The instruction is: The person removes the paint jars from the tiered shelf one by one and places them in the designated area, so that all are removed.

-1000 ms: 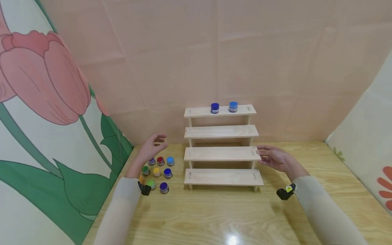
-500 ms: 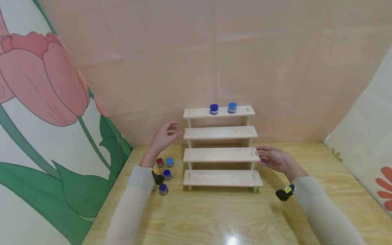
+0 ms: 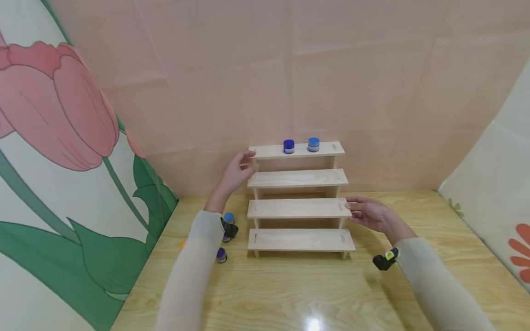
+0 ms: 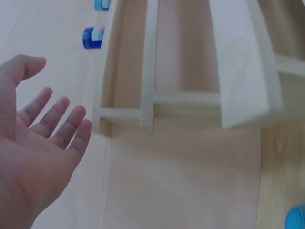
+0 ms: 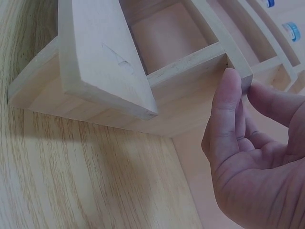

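A stepped wooden shelf [image 3: 299,208] with tiers of pale boards stands against the back wall. On its top board sit a dark blue jar [image 3: 289,146] and a light blue jar [image 3: 313,144]. My left hand [image 3: 238,174] is raised beside the left end of the upper boards, fingers loosely bent and holding nothing, as the left wrist view confirms. Over at the other side, my right hand [image 3: 371,216] pinches the right end of the second board from the bottom; thumb and fingers meet at the board's corner [image 5: 244,76] in the right wrist view.
Left of the shelf, more small jars stand on the wood-grain table [image 3: 281,294], partly hidden by my left forearm: a purple-lidded jar [image 3: 221,255] and a light blue-lidded jar [image 3: 229,218] show. A pinkish cloth [image 3: 331,82] hangs behind. Tulip-printed panel [image 3: 54,184] bounds the left side.
My left hand has moved right and up from above the loose jars to the shelf's upper left end, its forearm now covering more jars. The right hand has stayed on the board.
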Demonstrator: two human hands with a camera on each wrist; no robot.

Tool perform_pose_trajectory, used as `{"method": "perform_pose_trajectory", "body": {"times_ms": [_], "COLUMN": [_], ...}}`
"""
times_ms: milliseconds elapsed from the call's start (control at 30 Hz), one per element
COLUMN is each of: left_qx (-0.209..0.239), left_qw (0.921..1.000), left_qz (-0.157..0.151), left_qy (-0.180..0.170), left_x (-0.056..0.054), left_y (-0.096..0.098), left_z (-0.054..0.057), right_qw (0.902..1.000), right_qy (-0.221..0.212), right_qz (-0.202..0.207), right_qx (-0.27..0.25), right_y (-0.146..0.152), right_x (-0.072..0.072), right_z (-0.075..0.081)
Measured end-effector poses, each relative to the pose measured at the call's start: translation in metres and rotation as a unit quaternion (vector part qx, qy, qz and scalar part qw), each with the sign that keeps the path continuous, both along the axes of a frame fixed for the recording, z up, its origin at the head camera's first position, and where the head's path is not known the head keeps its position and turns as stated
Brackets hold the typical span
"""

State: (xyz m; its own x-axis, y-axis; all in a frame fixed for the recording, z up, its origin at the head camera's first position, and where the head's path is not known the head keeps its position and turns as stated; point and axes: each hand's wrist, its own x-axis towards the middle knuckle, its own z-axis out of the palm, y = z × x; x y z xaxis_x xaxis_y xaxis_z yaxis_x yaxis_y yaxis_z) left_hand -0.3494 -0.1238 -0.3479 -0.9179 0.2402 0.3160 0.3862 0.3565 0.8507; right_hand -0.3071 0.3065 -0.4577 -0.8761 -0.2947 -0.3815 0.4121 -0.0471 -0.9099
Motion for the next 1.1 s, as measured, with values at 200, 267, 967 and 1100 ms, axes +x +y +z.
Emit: {"method": "perform_pose_trajectory", "body": {"times_ms": [200, 267, 967, 1100], "left_qx": [0.015, 0.025, 0.028, 0.027], "left_qw": [0.9997, 0.9993, 0.9961, 0.995], "left_qz": [0.014, 0.02, 0.084, 0.094], "left_qy": [0.011, 0.017, 0.004, -0.02], "left_x": [-0.008, -0.012, -0.045, -0.047], "left_y": [0.023, 0.031, 0.081, 0.084], "left_z": [0.011, 0.013, 0.015, 0.015], "right_qw": [1.0, 1.0, 0.9997, 0.9996], "right_qy": [-0.001, 0.0, 0.008, 0.01], "right_qz": [0.001, 0.002, 0.011, 0.014], "right_qx": [-0.001, -0.003, -0.019, -0.022], "right_y": [0.0, 0.0, -0.012, -0.015], "right_x": [0.0, 0.001, 0.001, 0.001], "right_z": [0.0, -0.001, -0.004, -0.004]}}
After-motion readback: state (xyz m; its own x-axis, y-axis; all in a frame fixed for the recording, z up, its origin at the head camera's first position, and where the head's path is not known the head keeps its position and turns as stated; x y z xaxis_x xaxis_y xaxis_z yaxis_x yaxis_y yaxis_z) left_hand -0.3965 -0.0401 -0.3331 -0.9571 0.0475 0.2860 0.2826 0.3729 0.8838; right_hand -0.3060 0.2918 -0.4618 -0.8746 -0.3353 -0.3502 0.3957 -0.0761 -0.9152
